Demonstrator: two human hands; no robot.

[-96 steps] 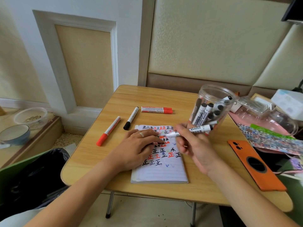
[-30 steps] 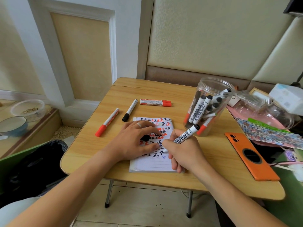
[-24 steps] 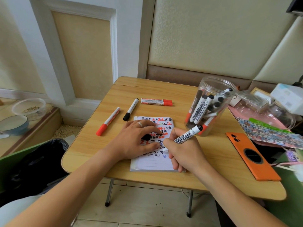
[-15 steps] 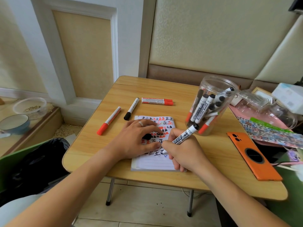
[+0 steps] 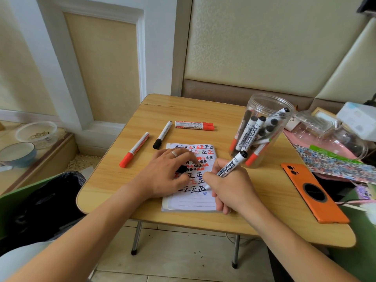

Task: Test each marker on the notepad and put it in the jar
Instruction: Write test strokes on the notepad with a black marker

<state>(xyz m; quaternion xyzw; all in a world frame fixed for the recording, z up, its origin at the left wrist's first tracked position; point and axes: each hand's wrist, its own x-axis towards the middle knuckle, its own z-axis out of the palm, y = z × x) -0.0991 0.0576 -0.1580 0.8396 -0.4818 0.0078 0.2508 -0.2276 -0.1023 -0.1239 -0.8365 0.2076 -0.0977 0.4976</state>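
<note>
A: Marker [image 5: 231, 167] — white barrel, black end, uncapped. Right hand [image 5: 227, 188] grips it low on the barrel in a writing hold, tip down on the notepad [image 5: 189, 202], at a row of black characters.

B: Left hand [image 5: 162, 176]?

A: Lies on the notepad and pins the page, fingers bent. A small black piece, probably the cap, [image 5: 181, 168] sits under its fingers; whether they pinch it cannot be told.

B: Handling notes on the marker?

A: Judged light, stiff, smooth plastic; could roll on the tabletop [image 5: 264, 200] if set down loose. Best held at mid-barrel; the wet tip would smear skin or paper. Cap should go on before storage.

B: The jar [image 5: 266, 102]?

A: Clear plastic, open top, standing just beyond the right hand. Several markers lean inside it. Likely light, so a hard drop-in could tip or nudge it; lower the marker in end first.

B: Untested stock?

A: Left of the notepad: one red-capped marker [image 5: 134, 150], one black-capped marker [image 5: 162, 135], a pair of red markers [image 5: 194, 126] lying side by side farther back.

B: Other items?

A: Orange phone [image 5: 313, 192] on the right of the tabletop, near the jar but apart from it.
</note>
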